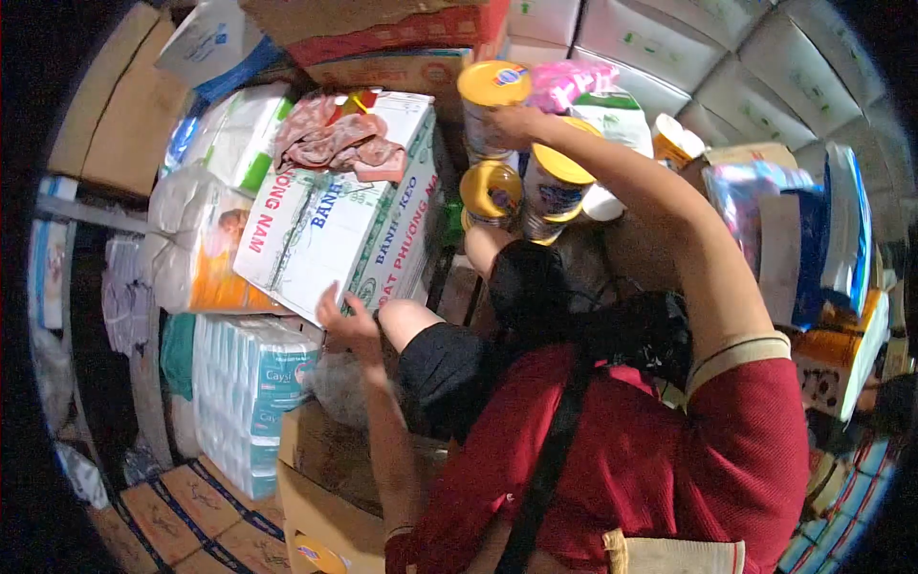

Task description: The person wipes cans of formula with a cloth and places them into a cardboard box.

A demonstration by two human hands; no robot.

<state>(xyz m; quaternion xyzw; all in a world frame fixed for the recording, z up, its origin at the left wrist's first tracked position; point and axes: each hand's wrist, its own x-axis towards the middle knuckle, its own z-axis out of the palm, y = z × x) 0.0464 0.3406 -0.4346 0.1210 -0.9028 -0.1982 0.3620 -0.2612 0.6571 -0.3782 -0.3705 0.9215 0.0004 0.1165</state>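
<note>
I logged the right hand (513, 124) as wrapped, apparently (fingers poorly seen), around the tall yellow-lidded can (491, 84) close beside other cans (562, 165), left hand (352, 323) empty, fingers spread, near the white carton (311, 230); one-handed slippage could have toppled neighbours.

The held can (490, 88) is a pale cylinder closed by a yellow lid with a blue emblem; it is roughly upright, its side grasped by the right hand (513, 126), and whether its base rests on anything cannot be told. Beside it are two similar yellow-lidded items, the nearer can (491, 196) and the dark-labelled can (559, 167), both lidded.
</note>
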